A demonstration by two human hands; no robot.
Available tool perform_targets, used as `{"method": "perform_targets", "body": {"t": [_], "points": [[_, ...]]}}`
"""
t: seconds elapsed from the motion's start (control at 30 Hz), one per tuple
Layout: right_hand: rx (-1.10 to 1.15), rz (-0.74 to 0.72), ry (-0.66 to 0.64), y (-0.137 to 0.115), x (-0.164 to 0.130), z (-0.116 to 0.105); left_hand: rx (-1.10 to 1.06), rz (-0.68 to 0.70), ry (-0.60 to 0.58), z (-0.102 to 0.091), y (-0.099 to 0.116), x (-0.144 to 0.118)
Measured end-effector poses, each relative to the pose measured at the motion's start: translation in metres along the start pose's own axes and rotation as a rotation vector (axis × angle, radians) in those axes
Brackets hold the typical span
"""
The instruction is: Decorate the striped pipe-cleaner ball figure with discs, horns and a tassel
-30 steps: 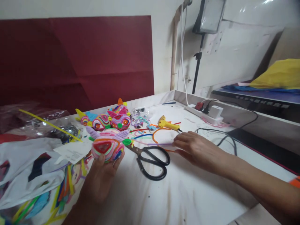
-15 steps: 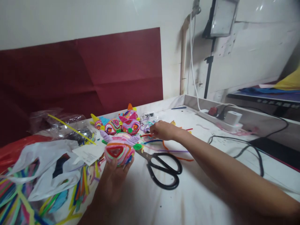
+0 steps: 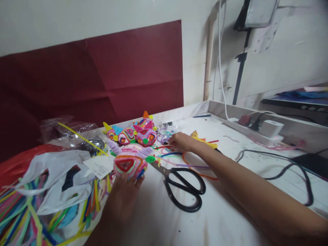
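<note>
Meanwhile the left hand (image 3: 123, 198) cups a pink-striped pipe-cleaner ball (image 3: 129, 164); right hand (image 3: 180, 141) pinches loose pipe-cleaner scraps (image 3: 166, 150).

Scissors (image 3: 185, 189) lie right of the pipe-cleaner figure (image 3: 130, 164), before loose pipe cleaners (image 3: 167, 147).

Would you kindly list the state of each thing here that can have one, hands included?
Left hand: closed around the round pink, orange and green pipe-cleaner figure, held just above the table.
Right hand: fingers bent, reaching into the loose coloured pipe cleaners; whether it grips one is unclear.
Black-handled scissors: shut, lying flat.
White power strip: plugs inserted.
White plastic bag: crumpled, open.
</note>
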State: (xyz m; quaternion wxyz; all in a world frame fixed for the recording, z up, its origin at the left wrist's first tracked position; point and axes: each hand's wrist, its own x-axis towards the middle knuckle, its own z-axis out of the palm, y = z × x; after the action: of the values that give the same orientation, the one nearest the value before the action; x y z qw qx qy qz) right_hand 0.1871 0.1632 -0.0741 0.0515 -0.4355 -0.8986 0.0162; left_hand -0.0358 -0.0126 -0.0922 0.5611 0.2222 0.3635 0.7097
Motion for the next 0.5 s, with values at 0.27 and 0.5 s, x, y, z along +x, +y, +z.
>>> {"method": "perform_targets", "body": {"t": [0.27, 0.5], "points": [[-0.045, -0.068, 0.0, -0.013, -0.001, 0.012, -0.022, 0.032, -0.088, -0.006, -0.005, 0.001], [-0.047, -0.055, 0.009, -0.018, -0.002, 0.016, -0.017, 0.002, -0.073, -0.006, -0.002, 0.0]]}}
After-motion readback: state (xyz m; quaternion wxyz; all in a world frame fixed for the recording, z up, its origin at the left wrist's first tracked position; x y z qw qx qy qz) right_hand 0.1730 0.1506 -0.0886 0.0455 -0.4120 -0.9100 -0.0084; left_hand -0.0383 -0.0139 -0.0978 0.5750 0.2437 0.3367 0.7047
